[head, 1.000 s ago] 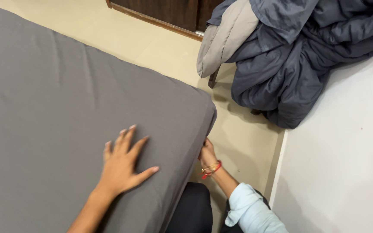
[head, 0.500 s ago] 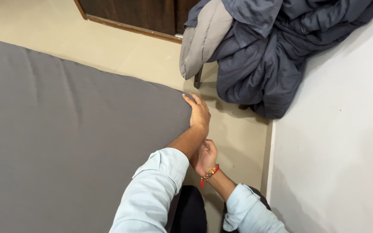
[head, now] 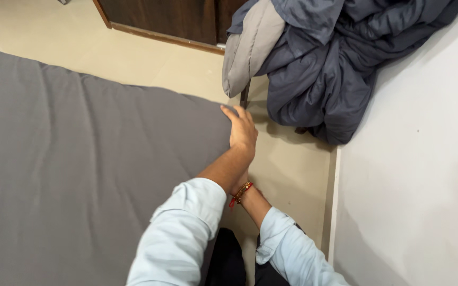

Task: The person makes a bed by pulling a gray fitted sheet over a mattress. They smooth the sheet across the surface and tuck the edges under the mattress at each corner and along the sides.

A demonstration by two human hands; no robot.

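While the left hand (head: 242, 130) lies flat on the grey mattress (head: 91, 159) corner, its forearm hides the right hand; grip unclear.

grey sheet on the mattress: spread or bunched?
Spread. The grey sheet lies flat across the mattress top, only faint creases, running to the corner under the left hand. Tuck under the corner: cannot tell.

A home bedroom, shown by the mattress under a grey fitted sheet (head: 80, 159) filling the left of the frame, a crumpled blue-grey duvet (head: 324, 58) heaped upper right, and dark wooden furniture (head: 170, 18) along the top edge
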